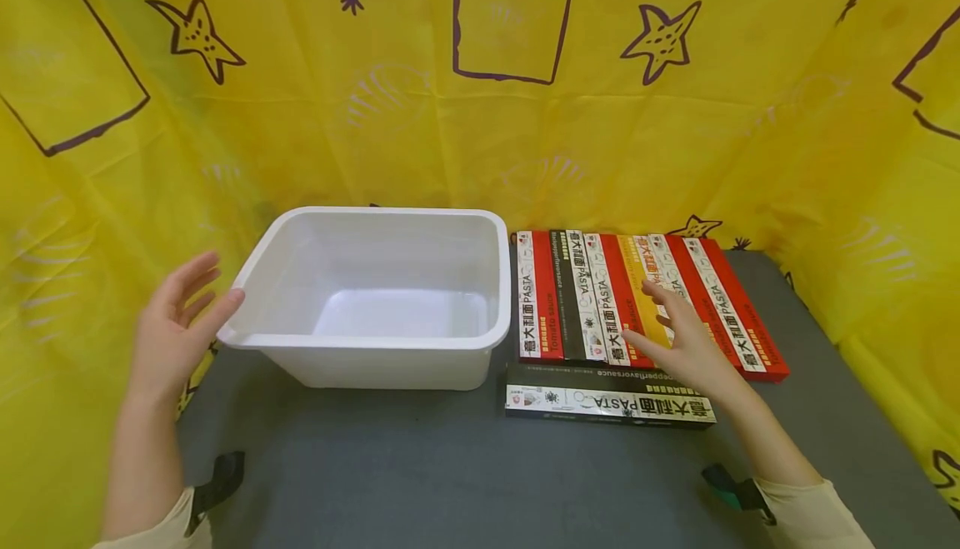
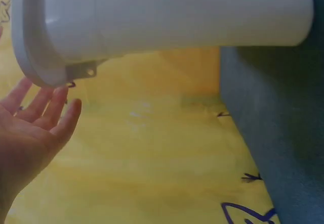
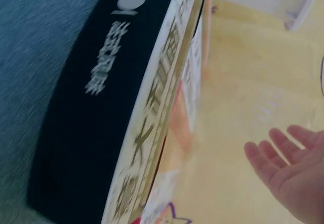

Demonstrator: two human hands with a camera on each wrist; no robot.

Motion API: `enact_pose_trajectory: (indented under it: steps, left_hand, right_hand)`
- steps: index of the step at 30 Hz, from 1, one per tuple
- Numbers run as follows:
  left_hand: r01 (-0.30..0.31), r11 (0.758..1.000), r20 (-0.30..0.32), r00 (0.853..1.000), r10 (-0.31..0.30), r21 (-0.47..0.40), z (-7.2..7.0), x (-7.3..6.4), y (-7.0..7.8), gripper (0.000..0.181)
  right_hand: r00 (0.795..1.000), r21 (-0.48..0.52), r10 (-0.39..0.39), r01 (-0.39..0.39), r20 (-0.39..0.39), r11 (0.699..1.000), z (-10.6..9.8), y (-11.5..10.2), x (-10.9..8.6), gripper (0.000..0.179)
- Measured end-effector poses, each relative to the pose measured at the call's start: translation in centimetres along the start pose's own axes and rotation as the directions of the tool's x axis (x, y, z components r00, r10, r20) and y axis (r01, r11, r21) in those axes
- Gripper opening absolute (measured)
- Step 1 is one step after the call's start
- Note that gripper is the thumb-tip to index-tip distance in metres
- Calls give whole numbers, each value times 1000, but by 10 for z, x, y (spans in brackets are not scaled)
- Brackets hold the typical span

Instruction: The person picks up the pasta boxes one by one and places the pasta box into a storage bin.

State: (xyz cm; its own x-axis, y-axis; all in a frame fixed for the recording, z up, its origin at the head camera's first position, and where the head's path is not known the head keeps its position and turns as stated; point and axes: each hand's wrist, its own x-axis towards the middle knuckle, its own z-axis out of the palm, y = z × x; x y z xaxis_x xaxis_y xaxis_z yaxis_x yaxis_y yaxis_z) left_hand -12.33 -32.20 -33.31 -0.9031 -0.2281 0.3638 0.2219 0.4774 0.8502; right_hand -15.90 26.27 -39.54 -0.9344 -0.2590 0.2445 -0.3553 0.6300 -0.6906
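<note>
head: the left hand (image 1: 176, 324) has parted fingers, thumb just beside the tub (image 1: 367, 361); the right hand (image 1: 686, 341) hovers, fingers spread, holding nothing, above boxes (image 1: 618, 272) laid flat, presumably to show labels (image 1: 607, 307). a black box (image 1: 611, 405) lies on the fingers' near side. left wrist: fingertips are at the rim (image 2: 29, 37); contact cannot be told. right wrist: fingers bent slightly, apart from the black box.
</note>
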Motion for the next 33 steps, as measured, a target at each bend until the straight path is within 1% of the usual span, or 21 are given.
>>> enact_pose_trajectory:
  steps: [3,6,8,9,11,13,14,17,20,24,28,32,33]
  left_hand:
    - [20,1000,61,998,-20,-4,-3,-3,-10,63]
    - [37,998,137,990,-30,-51,-4,-7,-18,67]
    - [47,992,183,983,-25,-113,-4,-9,-22,69]
    - [47,986,201,979,-14,-159,-4,-10,-24,70]
    - [37,966,225,974,22,-255,-2,-12,-28,71]
    - [24,939,236,970,62,-343,-1,-13,-32,71]
    - [15,928,239,968,80,-372,0,-14,-34,72]
    - [-8,912,240,964,117,-410,2,-14,-37,72]
    - [-13,902,243,961,130,-432,3,-15,-39,74]
    - [-7,900,248,960,127,-436,4,-15,-40,75]
    - [-1,916,255,960,113,-401,4,-16,-41,77]
    - [3,937,259,961,93,-350,4,-17,-43,79]
    - [6,938,260,961,90,-348,4,-18,-44,79]
  right_hand:
    - [999,-19,-5,5,40,1000,-5,6,-7,78]
    - [997,-50,-13,17,78,999,-10,12,-15,74]
    - [995,-71,-22,29,101,997,-13,16,-20,71]
    - [993,-82,-26,35,113,996,-14,18,-23,70]
    - [990,-96,-27,40,137,995,-16,22,-28,69]
    - [986,-101,-22,39,165,994,-18,26,-32,69]
    - [984,-110,-20,40,177,993,-19,28,-35,68]
    - [979,-130,-28,55,199,990,-21,34,-42,68]
    - [979,-163,-45,78,197,983,-23,39,-48,68]
    - [981,-177,-52,86,187,981,-27,47,-57,70]
    - [984,-216,-47,84,174,973,-29,53,-64,71]
    - [984,-252,-19,64,178,966,-30,58,-71,72]
    - [983,-253,-11,58,181,966,-30,59,-73,72]
